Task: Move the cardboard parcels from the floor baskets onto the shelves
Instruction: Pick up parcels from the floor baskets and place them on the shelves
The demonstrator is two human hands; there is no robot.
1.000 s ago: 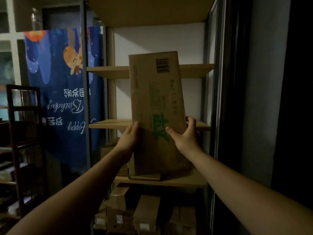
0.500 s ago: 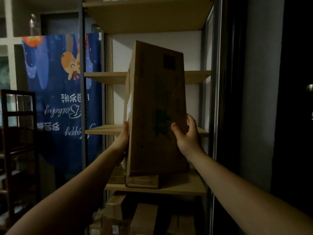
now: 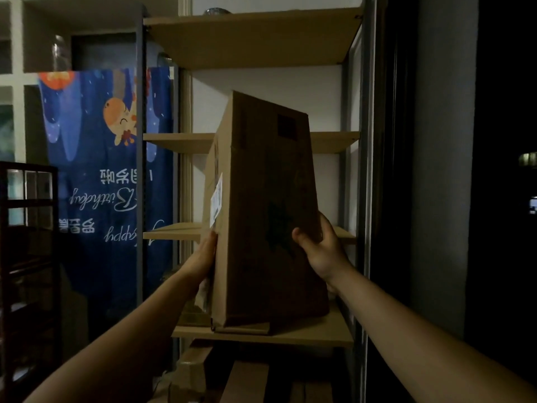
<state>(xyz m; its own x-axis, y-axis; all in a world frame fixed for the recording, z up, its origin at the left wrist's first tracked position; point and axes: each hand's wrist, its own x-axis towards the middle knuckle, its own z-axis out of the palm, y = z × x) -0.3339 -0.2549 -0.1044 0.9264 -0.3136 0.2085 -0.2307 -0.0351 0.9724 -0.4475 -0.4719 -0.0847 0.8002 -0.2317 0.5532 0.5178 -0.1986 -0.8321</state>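
Note:
A tall cardboard parcel (image 3: 261, 205) with a faint green print and a white label on its left side stands upright in front of the wooden shelves (image 3: 261, 335), tilted with its top leaning away. My left hand (image 3: 205, 255) presses flat against its left side. My right hand (image 3: 321, 251) grips its right edge, thumb on the front face. Whether the parcel's lower end touches the shelf board or a flat box under it cannot be made out in the dark.
Three more shelf boards (image 3: 255, 36) stand above, bare where I can see them. More cardboard parcels (image 3: 247, 379) lie below the shelf. A blue birthday banner (image 3: 107, 170) hangs at left, beside a dark wooden rack (image 3: 26, 257). A dark wall closes the right.
The parcel has turned so its narrow left side shows and its top leans further back toward the shelves. Both hands stay on its sides. The view has risen slightly.

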